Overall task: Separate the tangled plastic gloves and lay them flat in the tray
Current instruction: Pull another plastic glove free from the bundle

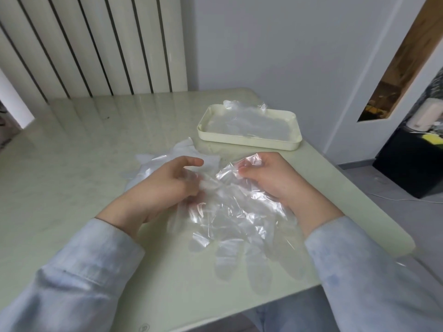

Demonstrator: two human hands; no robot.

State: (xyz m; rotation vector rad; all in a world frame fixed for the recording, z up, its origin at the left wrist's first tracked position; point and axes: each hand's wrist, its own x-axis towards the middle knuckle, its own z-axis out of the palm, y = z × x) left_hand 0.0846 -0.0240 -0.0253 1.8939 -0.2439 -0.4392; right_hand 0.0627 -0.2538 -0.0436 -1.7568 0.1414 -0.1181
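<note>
A crumpled clear plastic glove (239, 219) hangs between my hands above the table, its fingers pointing toward me. My right hand (268, 176) pinches the glove's cuff edge at the top right. My left hand (167, 185) grips the cuff's other side with curled fingers, forefinger stretched out. Behind my left hand lies a heap of more clear gloves (167, 159) on the table. The cream tray (249, 141) stands at the far right of the table, with clear gloves (247, 123) lying flat inside; one cuff sticks up over its back rim.
The pale green table (72, 164) has its right edge close to the tray and its front edge just under the glove's fingertips. A ribbed white wall panel (96, 44) stands behind. A black cabinet (412, 164) sits on the floor to the right.
</note>
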